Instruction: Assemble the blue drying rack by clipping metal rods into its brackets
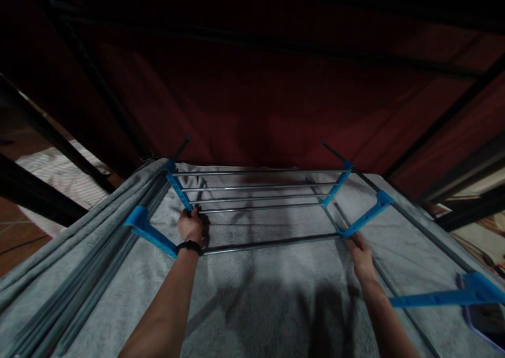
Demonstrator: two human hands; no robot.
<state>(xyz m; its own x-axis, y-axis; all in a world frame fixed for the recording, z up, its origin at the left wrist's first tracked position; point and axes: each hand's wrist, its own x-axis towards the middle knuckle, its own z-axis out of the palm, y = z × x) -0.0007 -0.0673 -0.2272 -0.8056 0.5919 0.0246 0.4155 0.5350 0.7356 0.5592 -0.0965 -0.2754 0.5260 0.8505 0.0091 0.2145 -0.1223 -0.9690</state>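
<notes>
A partly assembled rack of grey metal tubes [260,198] and blue plastic brackets lies on a grey blanket. My left hand [190,225], with a dark band at its wrist, is closed at the inner end of the far left bracket [180,190], by a short upright pole. The near left bracket [153,237] is beside that wrist. My right hand [360,253] is closed around the frame at the lower end of the right bracket [366,214], where a long cross tube [272,243] meets it. The fingertips of that hand are partly hidden.
Several loose grey tubes [106,266] lie along the left. Another blue bracket [445,297] is at the right, over a phone-like dark object [487,321]. A dark red cloth [252,105] hangs behind, with dark frame bars [43,184] at the sides.
</notes>
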